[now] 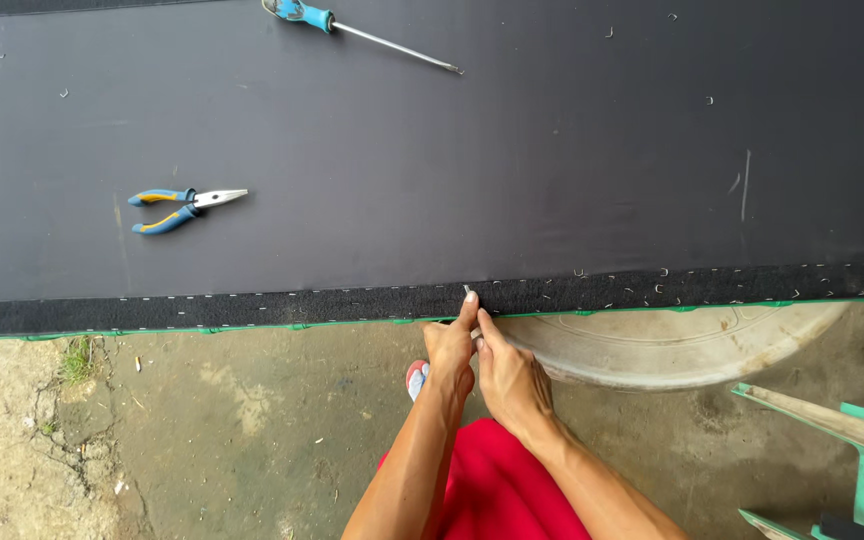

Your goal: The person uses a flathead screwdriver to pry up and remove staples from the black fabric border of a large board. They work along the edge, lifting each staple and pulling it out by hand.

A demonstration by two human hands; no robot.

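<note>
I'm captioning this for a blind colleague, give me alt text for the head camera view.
Both hands, left hand and right hand, pinch a small metal tool against the stapled fuzzy edge strip of a large black panel. Blue-handled pliers and a screwdriver lie on the panel.

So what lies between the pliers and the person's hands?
In the head view, bare black sheet, then its stapled fuzzy edge strip, separates pliers from both hands.
</note>
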